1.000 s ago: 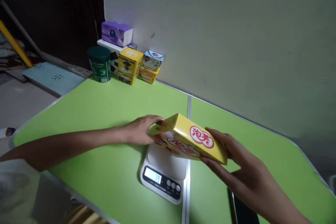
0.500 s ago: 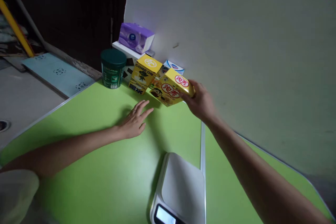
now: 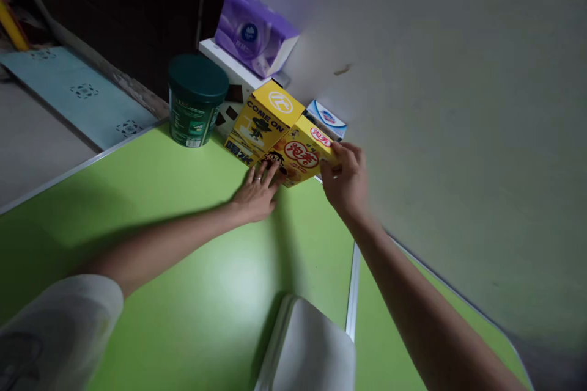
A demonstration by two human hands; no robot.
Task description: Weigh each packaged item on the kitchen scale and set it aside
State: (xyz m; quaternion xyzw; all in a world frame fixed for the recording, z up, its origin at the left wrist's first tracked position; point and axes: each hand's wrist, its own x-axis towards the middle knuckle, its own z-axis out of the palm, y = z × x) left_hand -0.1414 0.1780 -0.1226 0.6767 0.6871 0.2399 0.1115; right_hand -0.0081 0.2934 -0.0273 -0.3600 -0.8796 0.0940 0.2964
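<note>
My right hand (image 3: 345,180) grips the right end of a yellow snack box (image 3: 300,156) with red-and-white round lettering. That box stands on the green table against the right side of a taller yellow box (image 3: 261,125) marked "COME ON". My left hand (image 3: 259,192), a ring on one finger, has its fingers stretched out and spread at the lower front of the two yellow boxes, fingertips at the snack box's lower left corner. A small white-and-blue box (image 3: 327,117) shows partly behind the snack box.
A dark green lidded tub (image 3: 197,101) stands left of the boxes. Behind them, a purple tissue pack (image 3: 254,33) lies on a white box (image 3: 213,52) by the wall (image 3: 435,104). A white kitchen scale (image 3: 312,348) sits at the near edge of view on the green table (image 3: 202,281).
The snack box has moved back and left, up against the "COME ON" box, with my right hand on it. My left hand has moved forward to the boxes. The view has shifted closer.
</note>
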